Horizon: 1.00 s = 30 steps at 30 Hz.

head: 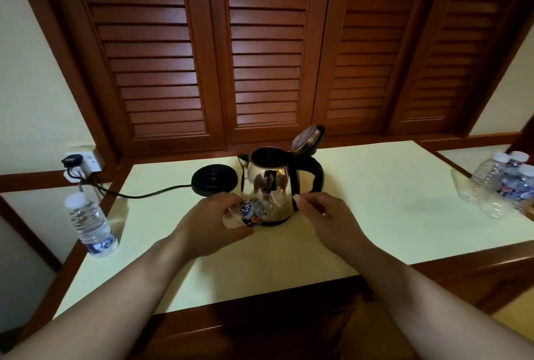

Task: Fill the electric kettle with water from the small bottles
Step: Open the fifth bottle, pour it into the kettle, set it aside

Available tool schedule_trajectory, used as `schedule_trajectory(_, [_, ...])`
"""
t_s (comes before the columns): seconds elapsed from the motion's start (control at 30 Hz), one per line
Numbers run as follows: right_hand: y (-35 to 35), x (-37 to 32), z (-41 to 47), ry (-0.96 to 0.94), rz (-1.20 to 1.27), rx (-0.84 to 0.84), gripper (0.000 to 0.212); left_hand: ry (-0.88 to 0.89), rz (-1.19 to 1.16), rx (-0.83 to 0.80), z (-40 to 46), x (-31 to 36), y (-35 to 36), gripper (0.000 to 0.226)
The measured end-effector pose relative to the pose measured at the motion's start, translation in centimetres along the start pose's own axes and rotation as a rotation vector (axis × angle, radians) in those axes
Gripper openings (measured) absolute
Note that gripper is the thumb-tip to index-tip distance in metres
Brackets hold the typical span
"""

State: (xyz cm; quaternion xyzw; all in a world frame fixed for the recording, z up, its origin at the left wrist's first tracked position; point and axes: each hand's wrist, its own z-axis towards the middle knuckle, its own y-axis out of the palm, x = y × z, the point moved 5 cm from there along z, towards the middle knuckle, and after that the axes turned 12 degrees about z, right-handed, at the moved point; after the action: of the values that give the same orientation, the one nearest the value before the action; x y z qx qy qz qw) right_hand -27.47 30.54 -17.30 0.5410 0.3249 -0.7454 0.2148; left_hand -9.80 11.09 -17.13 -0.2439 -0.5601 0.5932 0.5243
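Closest to the camera are two bare arms reaching over the pale table (375, 200). The left hand (208, 224) has its fingers curled around a small water bottle (250, 213). The bottle lies tipped on its side, with its blue label facing us, right in front of the kettle. I cannot tell if its cap is on or off, because the fingers and the blur hide the top.

The right hand (326, 215) is just beside the kettle's foot. Its finger and thumb seem pinched on something small and white (297, 198). It may be a bottle cap, but it is too small to be sure. If so, that hand is keeping the cap out of the way while the other hand gets ready to pour.

Next comes the shiny electric kettle (268, 183). It stands upright on the table, and its lid (306, 140) is flipped up so water can go in. It is off its black base (213, 179), which sits just to its left. A cord (144, 194) runs from the base to the wall socket (83, 161).

At the left edge of the table stands a full bottle (89, 224) with its cap on, waiting its turn. Far off at the right edge is a bunch of more bottles (508, 183), some lying down and looking empty. Behind everything are brown wooden shutters (265, 56).

I think the pouring is about to happen.
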Motion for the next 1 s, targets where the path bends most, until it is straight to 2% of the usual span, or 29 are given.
schedule_trajectory(0.23, [-2.4,-1.3,-0.6,-0.047,0.019,-0.066,0.008,0.065,0.041,0.047,1.2,4.5,0.2,0.045])
schedule_trajectory(0.3, [-3.7,-1.3,-0.8,-0.067,0.013,-0.093,0.013,0.083,0.035,0.051,1.5,6.0,0.3,0.047])
schedule_trajectory(0.43, [-7.0,-1.1,-0.6,-0.129,-0.091,-0.216,0.028,0.094,0.053,0.003,2.5,8.8,0.8,0.054])
schedule_trajectory(0.53, [-10.2,-0.6,-0.4,-0.132,-0.149,-0.243,0.023,0.108,0.068,-0.027,3.6,11.3,1.4,0.053])
schedule_trajectory(0.7, [-14.8,0.1,-0.1,-0.101,-0.219,-0.295,0.028,0.145,0.032,-0.084,5.5,15.3,2.6,0.053])
schedule_trajectory(0.83, [-17.3,0.7,-0.4,-0.095,-0.270,-0.266,0.025,0.167,0.055,-0.096,6.8,17.7,3.6,0.049])
schedule_trajectory(1.0, [-19.2,2.1,-0.9,0.006,-0.221,-0.215,0.027,0.219,0.080,-0.057,8.2,20.4,4.4,0.065])
